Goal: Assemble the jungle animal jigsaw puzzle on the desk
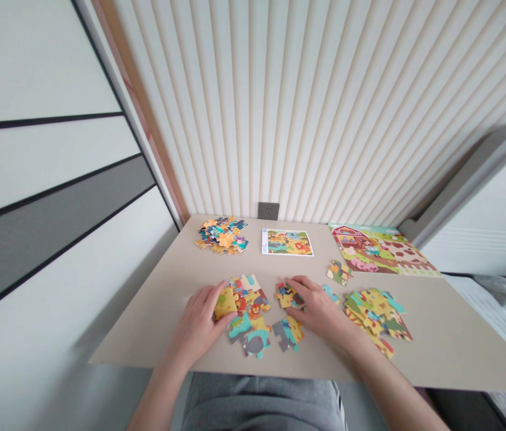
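Note:
My left hand grips a yellow jigsaw piece between thumb and fingers, at the left side of a partly joined puzzle. That joined part shows a lion, teal water and a grey animal. My right hand has its thumb and fingers closed around a mostly yellow jigsaw piece just right of the joined part, with a gap between them. Below it lies a loose grey, yellow and teal piece. A teal piece shows partly behind my right hand.
At the back stand a pile of orange and blue pieces, a small picture card and a farm picture. A single piece lies near the farm picture. Beside my right forearm is a heap of pieces. A ribbed wall borders the table.

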A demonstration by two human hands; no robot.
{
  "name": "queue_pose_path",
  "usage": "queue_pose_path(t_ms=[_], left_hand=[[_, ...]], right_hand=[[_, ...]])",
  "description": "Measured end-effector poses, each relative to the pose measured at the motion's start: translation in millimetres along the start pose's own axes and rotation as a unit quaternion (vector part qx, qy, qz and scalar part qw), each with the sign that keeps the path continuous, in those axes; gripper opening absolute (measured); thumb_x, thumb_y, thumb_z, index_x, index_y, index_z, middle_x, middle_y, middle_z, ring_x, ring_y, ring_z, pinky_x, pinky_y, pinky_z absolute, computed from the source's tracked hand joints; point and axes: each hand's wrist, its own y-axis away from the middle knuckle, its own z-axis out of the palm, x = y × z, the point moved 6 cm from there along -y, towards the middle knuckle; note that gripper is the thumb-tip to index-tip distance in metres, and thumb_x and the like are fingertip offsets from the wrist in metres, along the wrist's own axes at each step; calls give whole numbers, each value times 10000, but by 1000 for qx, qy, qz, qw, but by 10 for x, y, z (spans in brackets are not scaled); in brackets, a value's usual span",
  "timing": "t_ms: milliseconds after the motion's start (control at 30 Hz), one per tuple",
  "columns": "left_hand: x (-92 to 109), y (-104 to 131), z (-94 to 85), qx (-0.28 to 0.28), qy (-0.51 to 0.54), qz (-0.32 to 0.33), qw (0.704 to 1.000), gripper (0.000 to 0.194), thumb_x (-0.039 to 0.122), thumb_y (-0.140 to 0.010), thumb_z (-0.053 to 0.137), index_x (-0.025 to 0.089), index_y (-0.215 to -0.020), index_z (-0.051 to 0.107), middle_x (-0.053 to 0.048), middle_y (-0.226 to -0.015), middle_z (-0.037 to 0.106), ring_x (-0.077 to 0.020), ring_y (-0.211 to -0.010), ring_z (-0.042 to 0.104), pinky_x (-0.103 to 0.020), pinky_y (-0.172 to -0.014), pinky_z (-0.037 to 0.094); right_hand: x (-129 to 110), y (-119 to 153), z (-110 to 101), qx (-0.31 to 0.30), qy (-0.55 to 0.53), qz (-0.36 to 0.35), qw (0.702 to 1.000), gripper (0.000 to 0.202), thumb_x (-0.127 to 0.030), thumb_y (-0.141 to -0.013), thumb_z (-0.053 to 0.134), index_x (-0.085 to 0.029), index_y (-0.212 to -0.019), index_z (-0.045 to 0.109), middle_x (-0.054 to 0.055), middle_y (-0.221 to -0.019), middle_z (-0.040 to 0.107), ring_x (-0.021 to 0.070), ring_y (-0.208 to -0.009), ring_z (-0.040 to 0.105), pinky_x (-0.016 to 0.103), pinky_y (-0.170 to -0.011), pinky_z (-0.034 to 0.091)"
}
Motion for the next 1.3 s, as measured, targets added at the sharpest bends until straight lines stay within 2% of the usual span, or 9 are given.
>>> queue_pose_path(t_ms=[167,400,500,633,800,933,1067,1200,1300], left_hand=[[2,2,2,0,0,2,1000,671,452,-971,657,296,-1556,367,-112,-1295,629,-325,-1218,589,-500,-1048,483],[-20,6,26,0,-3,4,1000,690,482,-972,649,296,-1566,352,-115,-1299,625,-329,-1224,581,-510,-1050,478],[-30,6,29,-3,-4,2,1000,685,484,-978,642,290,-1566,349,-117,-1306,622,-325,-1223,577,-508,-1050,476],[-22,6,21,-3,-6,3,1000,677,488,-977,641,283,-1559,363,-119,-1299,625,-324,-1208,584,-510,-1044,479],[-9,2,12,10,-5,8,1000,670,498,-979,631,283,-1560,376,-124,-1285,641,-322,-1188,608,-507,-1034,489],[-35,4,24,15,-10,1,1000,661,504,-979,630,280,-1550,382,-124,-1294,647,-323,-1188,618,-507,-1026,499],[-51,6,15,32,-14,-4,999,642,509,-976,627,273,-1529,402,-131,-1313,650,-324,-1195,630,-509,-1027,503],[-53,0,4,39,-26,-14,999,605,489,-975,632,257,-1498,434,-136,-1322,655,-333,-1218,626,-520,-1044,495],[-49,1,-2,41,-26,-17,999,597,480,-971,641,253,-1487,444,-136,-1308,657,-337,-1210,626,-526,-1045,495]], right_hand=[[130,107,-99,-17,-57,14,998,605,-270,-898,679,-285,-1487,542,92,-1452,566,248,-1259,624,392,-1109,487],[307,213,-190,38,-41,-7,998,492,-205,-947,569,-278,-1432,591,103,-1426,602,251,-1262,636,418,-1111,500],[417,219,-229,63,-14,-6,998,446,-220,-949,563,-251,-1389,627,110,-1377,637,253,-1224,660,412,-1079,526],[589,239,-302,85,41,23,995,443,-268,-969,547,-249,-1405,622,107,-1429,628,264,-1239,662,416,-1072,533],[788,326,-425,97,148,88,980,454,-341,-992,526,-213,-1417,619,136,-1423,645,332,-1226,665,501,-1039,537],[875,392,-476,102,185,107,972,436,-332,-988,532,-225,-1397,638,149,-1403,654,347,-1255,636,543,-1055,505],[697,374,-432,103,164,80,978,402,-324,-987,539,-239,-1360,662,141,-1403,646,337,-1274,617,550,-1078,479],[157,239,-221,65,89,0,994,348,-310,-1014,545,-252,-1335,668,106,-1355,672,274,-1252,621,461,-1100,469],[-247,86,4,33,68,-33,997,332,-354,-1012,589,-237,-1310,676,111,-1310,691,270,-1224,627,438,-1094,459]])
